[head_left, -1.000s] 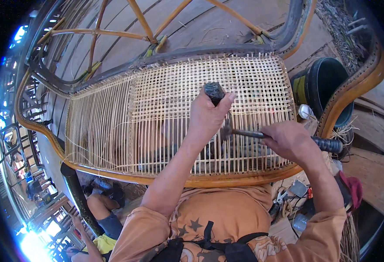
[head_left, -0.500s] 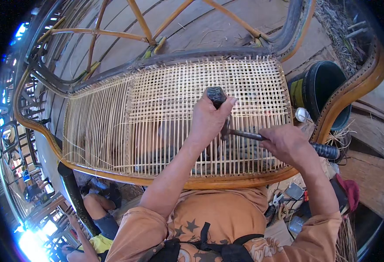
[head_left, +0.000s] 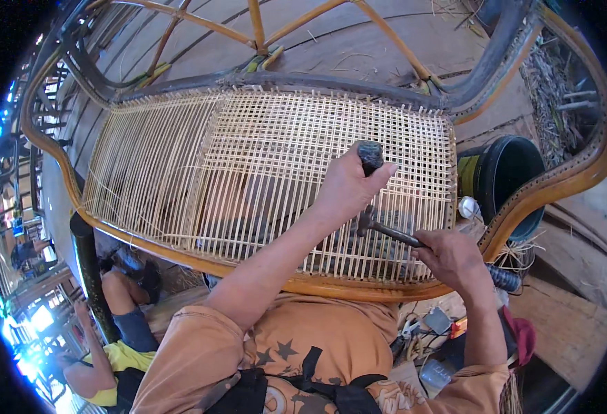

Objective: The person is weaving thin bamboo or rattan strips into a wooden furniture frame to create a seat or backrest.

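Note:
A woven cane seat panel in a curved rattan frame lies in front of me. My left hand grips a dark, round-topped tool handle that stands upright on the weave near its right side. My right hand holds a hammer by its dark handle. The hammer's metal head sits just below my left hand, close to the weave.
A dark bucket stands to the right beyond the frame's armrest. Small tools and containers lie by my right knee. A person in a yellow top sits at lower left. Wooden floorboards lie beyond the frame.
The hammer head has shifted slightly down and left under my left hand. Both hands keep their grips, and the view has drifted a little.

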Tool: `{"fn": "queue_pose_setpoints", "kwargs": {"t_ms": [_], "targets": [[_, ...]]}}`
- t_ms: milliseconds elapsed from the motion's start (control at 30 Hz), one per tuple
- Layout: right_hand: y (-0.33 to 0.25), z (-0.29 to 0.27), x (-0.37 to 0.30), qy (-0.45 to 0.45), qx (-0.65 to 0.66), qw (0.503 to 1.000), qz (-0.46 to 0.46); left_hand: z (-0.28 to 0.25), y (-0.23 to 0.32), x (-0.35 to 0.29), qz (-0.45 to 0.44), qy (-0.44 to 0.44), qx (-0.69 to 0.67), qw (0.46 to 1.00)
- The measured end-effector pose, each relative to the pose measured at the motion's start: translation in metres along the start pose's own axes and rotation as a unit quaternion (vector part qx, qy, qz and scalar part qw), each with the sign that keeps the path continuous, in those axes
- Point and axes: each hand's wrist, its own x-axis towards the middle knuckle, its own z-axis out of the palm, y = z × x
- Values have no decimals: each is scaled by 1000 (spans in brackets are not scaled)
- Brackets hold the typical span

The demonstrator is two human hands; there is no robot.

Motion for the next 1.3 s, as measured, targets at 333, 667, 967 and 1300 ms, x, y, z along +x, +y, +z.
{"fn": "queue_pose_setpoints", "kwargs": {"t_ms": [333, 667, 967, 1300], "targets": [[-2, -4, 3, 40, -4, 999, -3, 6, 0, -1, 25, 9, 26, 999], [4, -10, -8, -5, 11, 1000, 13, 21, -1, 6, 1, -16, -10, 1000], [9, 7, -33, 115, 61, 989, 68, -39, 10, -30, 9, 58, -213, 975], [16, 120, -113, 411, 497, 750, 148, -178, -3, -161, 113, 206, -144, 961]]}}
